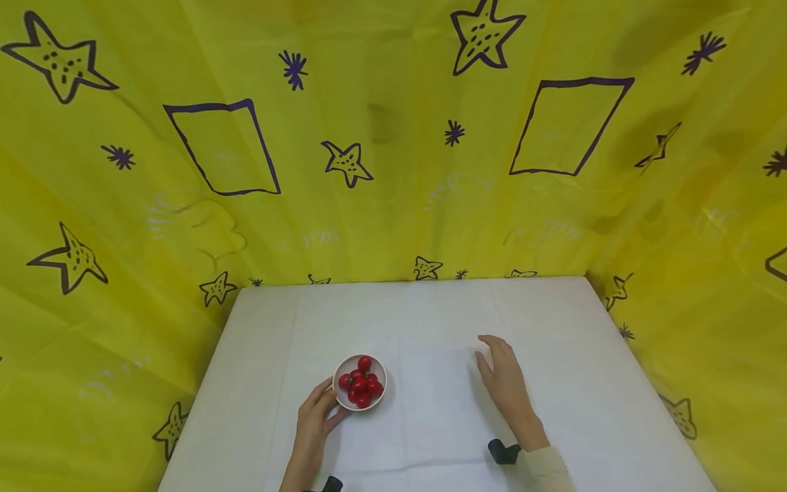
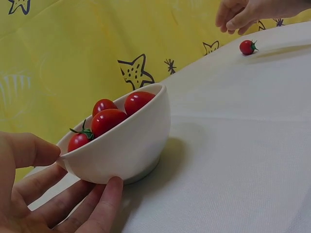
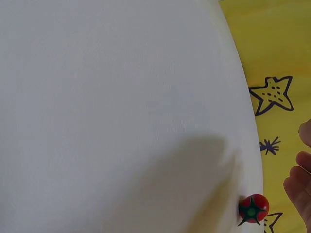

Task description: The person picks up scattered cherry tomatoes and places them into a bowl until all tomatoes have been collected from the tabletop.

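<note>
A small white bowl [image 1: 337,400] of red cherry tomatoes [image 1: 359,384] stands on the table, left of the middle. My left hand [image 1: 315,417] holds it from its left side. In the left wrist view, one digit lies at the rim of the bowl [image 2: 141,141] and another fingertip touches low on its wall. My right hand [image 1: 507,386] hovers over the right part of the table, fingers loosely bent, holding nothing. Near it, one loose cherry tomato [image 2: 247,47] with a green stem lies on the cloth. The right wrist view shows this tomato [image 3: 253,208] too; the head view does not.
A white cloth with fold lines covers the table [image 1: 443,410]. Yellow curtains [image 1: 393,225] with drawn stars and frames hang behind it and along both sides. Each wrist wears a dark strap-mounted piece [image 1: 504,452].
</note>
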Motion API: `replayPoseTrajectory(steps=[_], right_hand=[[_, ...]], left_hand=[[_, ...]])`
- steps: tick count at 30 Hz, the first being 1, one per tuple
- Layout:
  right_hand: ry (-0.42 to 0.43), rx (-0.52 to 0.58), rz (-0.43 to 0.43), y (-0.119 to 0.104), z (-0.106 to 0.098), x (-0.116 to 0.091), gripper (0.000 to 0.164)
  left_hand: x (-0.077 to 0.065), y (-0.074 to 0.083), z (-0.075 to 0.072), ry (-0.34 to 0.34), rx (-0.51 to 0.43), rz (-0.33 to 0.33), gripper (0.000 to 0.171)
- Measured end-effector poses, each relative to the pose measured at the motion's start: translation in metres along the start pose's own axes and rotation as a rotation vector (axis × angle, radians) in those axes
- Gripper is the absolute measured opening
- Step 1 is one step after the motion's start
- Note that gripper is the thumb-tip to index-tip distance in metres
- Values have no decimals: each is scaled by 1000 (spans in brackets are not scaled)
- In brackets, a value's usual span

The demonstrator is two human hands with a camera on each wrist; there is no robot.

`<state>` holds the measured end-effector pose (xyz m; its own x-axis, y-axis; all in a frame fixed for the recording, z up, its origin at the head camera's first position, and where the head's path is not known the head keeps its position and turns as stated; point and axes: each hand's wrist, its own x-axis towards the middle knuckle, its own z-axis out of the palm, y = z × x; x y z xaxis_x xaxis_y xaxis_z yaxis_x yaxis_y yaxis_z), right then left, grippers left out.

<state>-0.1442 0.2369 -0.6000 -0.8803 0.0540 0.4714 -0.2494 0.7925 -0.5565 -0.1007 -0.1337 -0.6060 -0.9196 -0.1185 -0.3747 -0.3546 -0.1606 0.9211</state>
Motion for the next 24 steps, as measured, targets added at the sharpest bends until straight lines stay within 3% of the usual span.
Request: replayPoseTrajectory(steps=[13, 24], right_hand=[[83, -67, -34, 29, -2, 1, 32], [-18, -65, 66, 40, 2, -1, 27]], left_hand=[[1, 0, -1, 0, 8, -3, 48], [1, 1, -1, 2, 15, -9, 48]])
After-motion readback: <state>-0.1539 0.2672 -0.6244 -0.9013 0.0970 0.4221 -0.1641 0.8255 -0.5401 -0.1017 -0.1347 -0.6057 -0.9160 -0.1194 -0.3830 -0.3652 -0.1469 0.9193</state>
